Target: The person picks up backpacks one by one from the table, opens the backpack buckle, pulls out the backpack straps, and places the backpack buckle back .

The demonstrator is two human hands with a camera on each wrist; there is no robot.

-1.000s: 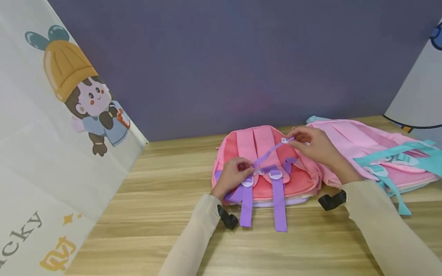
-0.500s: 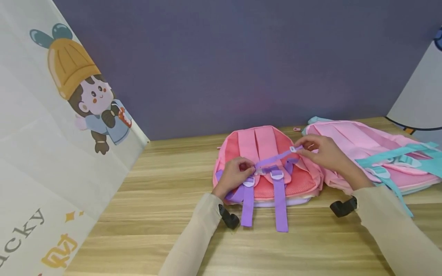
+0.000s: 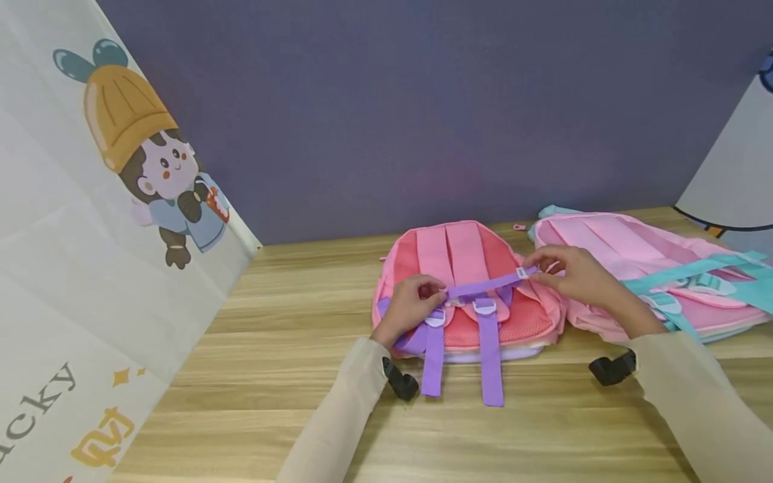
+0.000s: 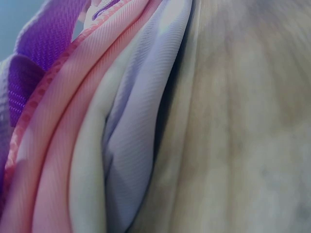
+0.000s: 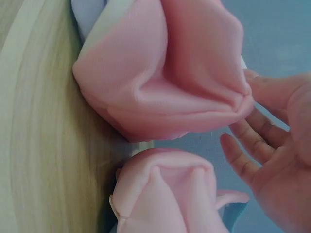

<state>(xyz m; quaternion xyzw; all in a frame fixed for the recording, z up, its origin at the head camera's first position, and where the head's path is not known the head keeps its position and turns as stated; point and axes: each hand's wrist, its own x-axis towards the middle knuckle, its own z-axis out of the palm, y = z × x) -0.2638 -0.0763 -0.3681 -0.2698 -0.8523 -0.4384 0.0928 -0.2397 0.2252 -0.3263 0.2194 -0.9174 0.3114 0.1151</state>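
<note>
A small coral-pink backpack point(image 3: 522, 325) lies with its back panel and shoulder straps upward in the head view. Across it runs a thin purple strap point(image 3: 489, 286), stretched between the two hands. At its left end the left hand point(image 3: 410, 305) pinches it with thumb and fingers, beside a pale buckle point(image 3: 454, 302). The right hand point(image 3: 570, 272) pinches the other end, just past a white slider point(image 3: 522, 273), over the bag's right side. Two wider purple webbing straps point(image 3: 491, 362) hang down the front. In the right wrist view the right hand's fingers point(image 5: 248, 141) partly hide behind pink fabric.
A light pink backpack point(image 3: 604, 245) with teal straps point(image 3: 694, 268) lies close on the right. Both bags rest on a wood-grain table point(image 3: 290, 335). Behind stands a dark purple-grey panel point(image 3: 386, 121); a white panel point(image 3: 36, 201) with a cartoon figure is at the left.
The right hand has moved right and slightly down, drawing the thin purple strap from a steep slant to nearly level. The left hand has stayed in place on the bag.
</note>
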